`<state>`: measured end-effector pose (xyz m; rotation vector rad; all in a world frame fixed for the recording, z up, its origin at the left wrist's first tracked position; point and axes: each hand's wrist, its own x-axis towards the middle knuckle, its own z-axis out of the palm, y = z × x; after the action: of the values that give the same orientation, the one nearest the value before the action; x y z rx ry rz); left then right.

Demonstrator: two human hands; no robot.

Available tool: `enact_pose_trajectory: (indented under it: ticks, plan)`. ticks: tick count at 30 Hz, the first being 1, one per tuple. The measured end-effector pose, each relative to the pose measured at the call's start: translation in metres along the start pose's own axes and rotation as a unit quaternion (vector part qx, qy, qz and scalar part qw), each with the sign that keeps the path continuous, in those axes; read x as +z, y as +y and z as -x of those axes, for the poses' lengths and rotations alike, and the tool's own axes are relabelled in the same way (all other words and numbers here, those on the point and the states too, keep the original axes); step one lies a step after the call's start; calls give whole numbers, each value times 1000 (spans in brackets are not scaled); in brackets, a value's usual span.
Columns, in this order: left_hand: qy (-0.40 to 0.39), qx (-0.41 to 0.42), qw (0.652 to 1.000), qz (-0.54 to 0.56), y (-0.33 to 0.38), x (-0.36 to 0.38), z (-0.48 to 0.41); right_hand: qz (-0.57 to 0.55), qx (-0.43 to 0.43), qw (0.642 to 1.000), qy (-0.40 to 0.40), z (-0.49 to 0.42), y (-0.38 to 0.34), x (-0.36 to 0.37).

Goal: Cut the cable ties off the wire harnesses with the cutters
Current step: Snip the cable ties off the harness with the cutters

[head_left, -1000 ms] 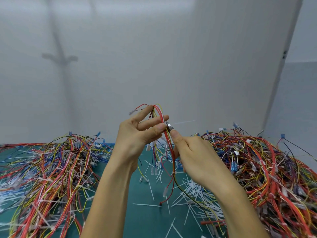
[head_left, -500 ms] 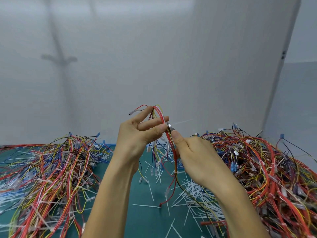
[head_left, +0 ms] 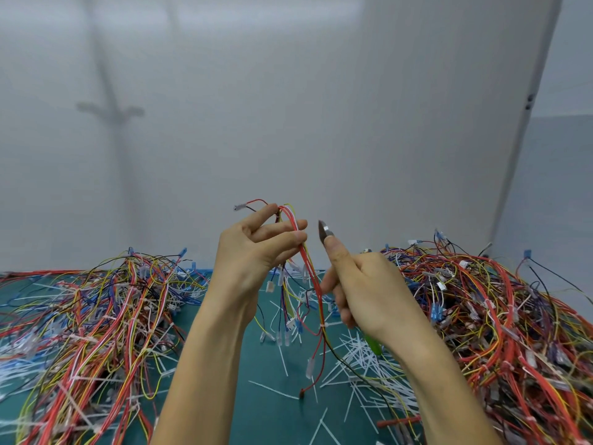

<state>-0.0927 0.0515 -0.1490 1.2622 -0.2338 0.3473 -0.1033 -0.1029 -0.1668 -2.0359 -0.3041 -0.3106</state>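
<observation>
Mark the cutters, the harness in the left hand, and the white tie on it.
cutters (head_left: 324,232): head view, metal nose above the right hand (head_left: 369,293).
harness (head_left: 309,271): head view, red wires below the left hand (head_left: 253,255).
cable tie (head_left: 322,325): head view, white band round the hanging wires.

The wire harness (head_left: 309,268) held up in the middle has red, yellow, white & black wires, w/ see-through white plugs at the ends. One small white cable tie (head_left: 322,325) wraps it low down. The cutters (head_left: 324,233) have a dark grey tip w/ a shiny silver bit; the handle peeking out lower down is bright green. The worktop (head_left: 269,422) is dark teal green, w/ a thin blue strip at the back edge. The left pile (head_left: 96,316) is mostly red, yellow & white, w/ some blue & black. The right pile (head_left: 497,316) is mostly red & orange, w/ yellow, black & little blue plugs. The cut ties (head_left: 362,358) lying about are white. The wall (head_left: 288,123) is plain pale grey.
</observation>
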Motion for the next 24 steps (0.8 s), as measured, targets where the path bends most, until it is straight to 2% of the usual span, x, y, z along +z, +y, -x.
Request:
enact_pose_trajectory:
  ticks: [3,8,11,17,22,24]
  plan:
    - [27,0,999,28,0,-2,-1,-103,28,994,-3,-2,1,-1]
    - [44,-2,996,77,-3,2,-2,-138,22,987,-81,2,4,-2]
    - [35,-12,995,97,-6,2,-2,-159,17,986,-54,1,4,0]
    - [-90,-60,992,-60,-4,-6,-1,-232,1,972,27,-2,2,-2]
    - [-239,-54,957,-155,-2,-10,6,-249,-17,967,59,-1,1,-1]
    - [-259,-46,946,-188,-2,-10,6,-250,-18,966,65,0,1,0]
